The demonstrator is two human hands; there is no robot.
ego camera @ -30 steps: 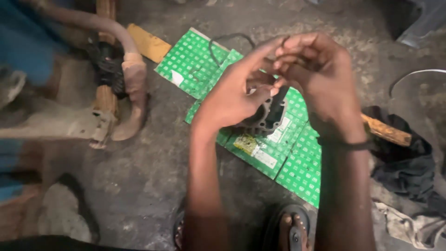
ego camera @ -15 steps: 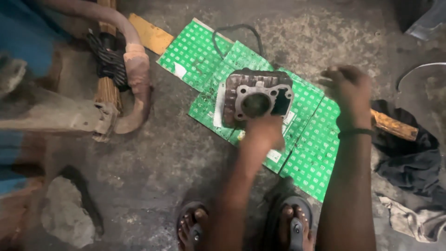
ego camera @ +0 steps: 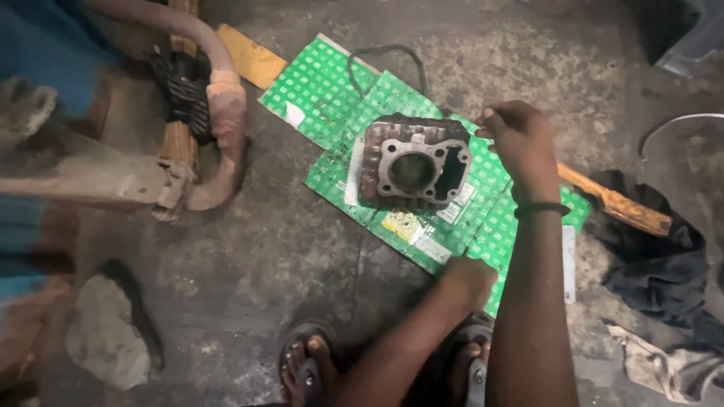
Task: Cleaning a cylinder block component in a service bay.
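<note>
The finned engine cylinder (ego camera: 415,169) lay bore-up on flattened green cardboard (ego camera: 490,234) on the concrete floor. Both hands had drawn apart since a second before: the right hand (ego camera: 517,139) hovered loosely curled, empty, beside its right edge; the left hand (ego camera: 469,276) had withdrawn toward the cardboard's near edge, its grip unclear.

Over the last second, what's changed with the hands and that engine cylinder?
A second ago both hands were raised together above the cylinder, fingering something small. They have since parted: the left hand dropped to the near edge of the green cardboard, and the right hand came down beside the cylinder's right side, fingers curled. Whether it holds anything is unclear. Cylinder, cardboard and rusty pipe stayed put.
</note>
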